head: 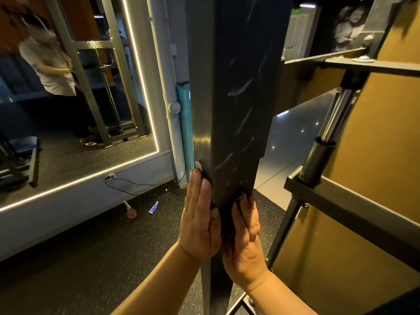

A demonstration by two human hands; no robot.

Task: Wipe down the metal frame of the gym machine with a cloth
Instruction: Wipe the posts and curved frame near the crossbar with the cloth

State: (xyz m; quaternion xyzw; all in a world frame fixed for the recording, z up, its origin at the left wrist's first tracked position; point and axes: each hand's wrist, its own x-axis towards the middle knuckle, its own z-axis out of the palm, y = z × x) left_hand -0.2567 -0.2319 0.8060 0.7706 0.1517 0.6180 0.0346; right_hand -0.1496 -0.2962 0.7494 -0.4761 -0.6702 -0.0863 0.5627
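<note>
A: Starting big: dark metal frame upright (236, 98), dead centre, top to bottom, scuffed and streaky. Left of the upright, a wall mirror (68, 87) with a lit edge. Speckled black floor (91, 258) under the upright.

B: And the hands?

A: Flat on the upright's left face, low down: left hand (200, 221), fingers straight and released, gripping nothing. Just beside it on the front face: right hand (244, 242), fingers laid nearly straight over a dark cloth (226, 223), pressing it onto the metal, not clenched round it.

B: So cloth sandwiched between palm and upright?

A: Yep, with a loose bit hanging between the two hands. Then a bolt head (200, 165) on the upright's left face, touching the left fingertips. Smaller still, on the floor well left of the upright: a pinkish bottle (130, 211) and a blue-white tube (153, 206), near each other, lying down.
</note>
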